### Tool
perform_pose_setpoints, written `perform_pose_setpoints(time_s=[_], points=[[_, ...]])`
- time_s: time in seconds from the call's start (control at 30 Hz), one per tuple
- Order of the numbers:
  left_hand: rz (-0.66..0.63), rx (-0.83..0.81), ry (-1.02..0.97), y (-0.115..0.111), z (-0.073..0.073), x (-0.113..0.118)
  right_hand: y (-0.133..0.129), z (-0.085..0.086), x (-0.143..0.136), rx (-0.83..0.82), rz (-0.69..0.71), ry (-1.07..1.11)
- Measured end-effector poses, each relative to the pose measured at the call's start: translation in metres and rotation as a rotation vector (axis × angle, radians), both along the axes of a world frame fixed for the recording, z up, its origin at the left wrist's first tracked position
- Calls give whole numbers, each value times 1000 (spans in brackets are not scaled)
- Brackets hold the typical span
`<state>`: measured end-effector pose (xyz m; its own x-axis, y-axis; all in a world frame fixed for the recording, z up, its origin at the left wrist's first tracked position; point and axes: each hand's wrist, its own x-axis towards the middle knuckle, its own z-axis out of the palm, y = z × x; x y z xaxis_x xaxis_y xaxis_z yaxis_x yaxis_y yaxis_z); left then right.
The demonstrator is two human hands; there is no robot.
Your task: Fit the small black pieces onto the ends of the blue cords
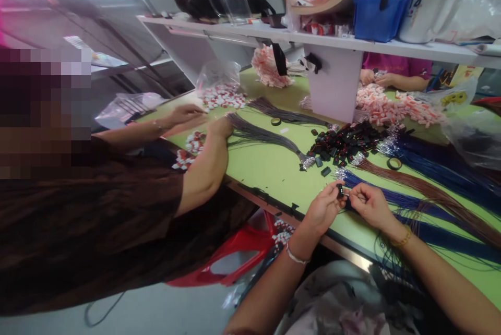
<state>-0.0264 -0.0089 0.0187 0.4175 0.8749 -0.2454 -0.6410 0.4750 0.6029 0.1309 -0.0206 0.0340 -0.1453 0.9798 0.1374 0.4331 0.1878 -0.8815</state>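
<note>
Near the table's front edge, my left hand (324, 206) pinches a small black connector (340, 191). My right hand (368, 203) is closed close beside it, its fingertips on a thin wire with a metal end at the connector. Just beyond my hands lies a heap of black connectors (340, 142). Blue wires (403, 196) and brown wires (422, 181) stretch to the right, with silvery ends toward the heap. A bundle of grey wires (270, 136) lies left of the heap.
At the left, a person's arm (205, 168) reaches over the green table (250, 165). Another person's hands (378, 78) work across it. A shelf (266, 31) holds a blue bin (379, 16). Black tape (394, 163) lies on the right; a red stool (235, 251) stands below.
</note>
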Motion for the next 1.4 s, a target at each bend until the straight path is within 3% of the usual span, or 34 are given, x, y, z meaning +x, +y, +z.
perform_pose_setpoints(time_s=[0.53,0.73,0.93,1.1,1.23,1.4], points=[[-14,-4,50,-1,-8,-3,-1,-1,-2,12,-26,-70],[84,10,158,-3,-10,2,0,-3,-4,-86,7,32],[145,-10,190,-3,-13,8,1,-5,-3,68,75,-116],[152,-13,193,-2,-15,9,1,-8,-3,52,57,-126],[208,62,321,-7,-17,9,-3,-14,-9,91,29,-191],[206,116,422,-11,-21,9,-5,-20,-12,-14,30,-108]])
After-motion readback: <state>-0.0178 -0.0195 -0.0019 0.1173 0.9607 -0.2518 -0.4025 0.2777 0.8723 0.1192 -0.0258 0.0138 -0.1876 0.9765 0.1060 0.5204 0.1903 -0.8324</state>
